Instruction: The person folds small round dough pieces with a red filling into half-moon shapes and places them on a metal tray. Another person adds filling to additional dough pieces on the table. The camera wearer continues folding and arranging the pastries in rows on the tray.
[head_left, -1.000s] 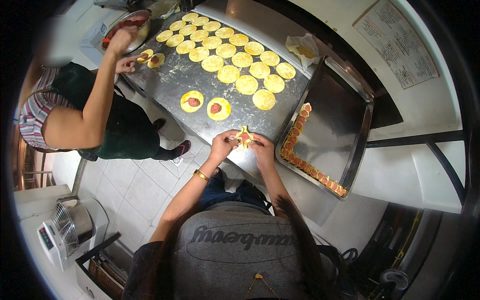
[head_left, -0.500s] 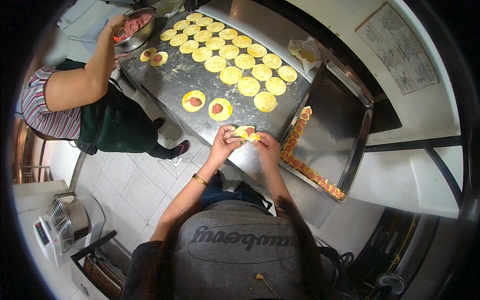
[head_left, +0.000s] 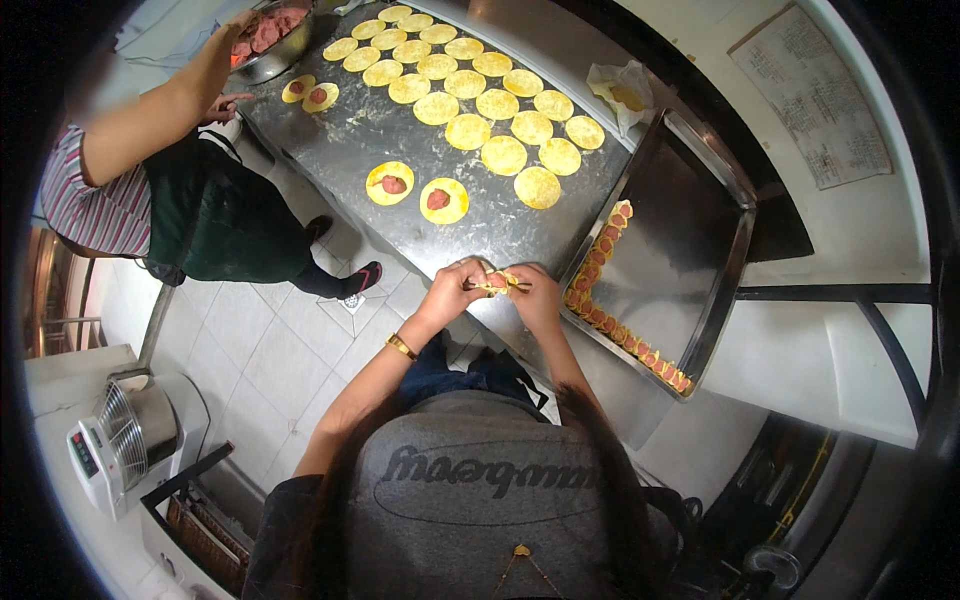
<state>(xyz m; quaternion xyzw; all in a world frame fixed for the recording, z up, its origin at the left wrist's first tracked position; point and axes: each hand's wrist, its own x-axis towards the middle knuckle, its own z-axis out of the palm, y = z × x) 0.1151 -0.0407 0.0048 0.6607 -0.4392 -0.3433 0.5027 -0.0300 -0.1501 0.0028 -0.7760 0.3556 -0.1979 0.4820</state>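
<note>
Above the near edge of the steel table (head_left: 310, 140), my left hand (head_left: 456, 287) and my right hand (head_left: 535, 296) pinch a meat-filled dumpling (head_left: 496, 283) from both sides. Its yellow wrapper is gathered around pink filling that shows on top. Beyond my hands lie two yellow dough rounds with a lump of meat on each, a left one (head_left: 390, 184) and a right one (head_left: 443, 201). To the right, a metal tray (head_left: 690, 230) holds finished-looking dumplings (head_left: 612, 325), lined along its left and near sides in an L shape.
Rows of plain dough rounds (head_left: 503, 155) cover the far table. A co-worker (head_left: 200, 200) stands at the left, one hand in a steel bowl (head_left: 270, 65) of pink meat. Two filled rounds (head_left: 320, 97) lie near the bowl. A crumpled wrapper (head_left: 620, 95) sits by the tray.
The wrapper in my fingers has been drawn in from a wider, loose shape to a compact one around the filling. The co-worker's arm over the bowl has shifted; the view has moved slightly.
</note>
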